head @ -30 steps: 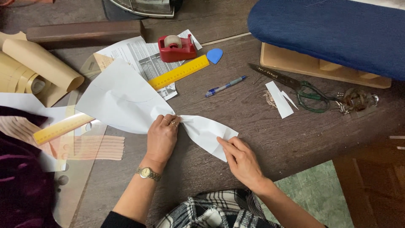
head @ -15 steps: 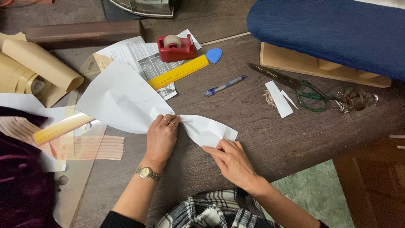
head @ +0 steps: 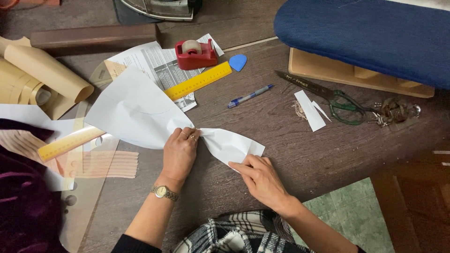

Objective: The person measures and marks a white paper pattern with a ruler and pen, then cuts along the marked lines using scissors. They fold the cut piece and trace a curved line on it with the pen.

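A large white paper sheet (head: 136, 110) lies on the dark wooden table (head: 281, 136), pinched into a narrow waist near its middle. My left hand (head: 180, 152), with rings and a wristwatch, grips the paper at that pinch. My right hand (head: 260, 175) lies flat by the lower edge of the paper's smaller right part (head: 232, 145), fingertips touching it.
A yellow ruler (head: 199, 80), red tape dispenser (head: 194, 54), blue chalk (head: 237, 62) and pen (head: 250, 95) lie beyond the paper. Scissors (head: 328, 93) and paper scraps (head: 310, 110) sit right. A blue padded board (head: 365, 35) fills the top right. Brown paper rolls (head: 42, 75) and a second ruler (head: 68, 143) are left.
My right hand has slid left along the lower edge of the paper's right part. The left hand stays pinched on the paper.
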